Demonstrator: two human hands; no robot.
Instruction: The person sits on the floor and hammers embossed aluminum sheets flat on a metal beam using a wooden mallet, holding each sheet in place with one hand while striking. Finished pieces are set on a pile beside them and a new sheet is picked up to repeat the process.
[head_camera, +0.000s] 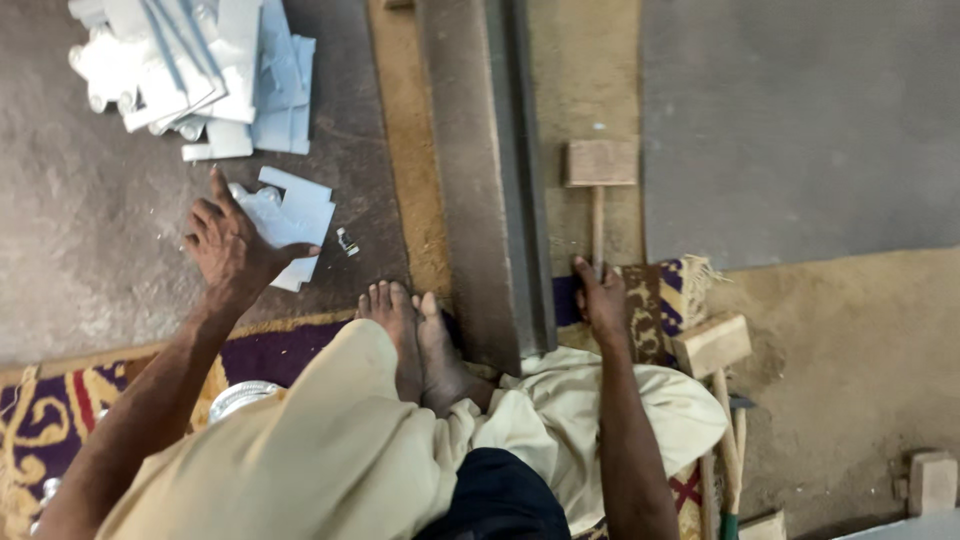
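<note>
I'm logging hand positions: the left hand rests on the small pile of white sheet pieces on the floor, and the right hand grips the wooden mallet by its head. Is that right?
Not quite. In the head view, the right hand is at the thin wooden handle end of the wooden mallet, not at its block head. The left hand does rest on the small pile of white sheet pieces on the floor.

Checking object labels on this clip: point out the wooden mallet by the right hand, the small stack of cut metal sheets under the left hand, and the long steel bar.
wooden mallet (600, 162), head view, on its block head.
small stack of cut metal sheets (300, 215), head view, on the top sheet.
long steel bar (490, 180), head view, on its flat top face.
</note>
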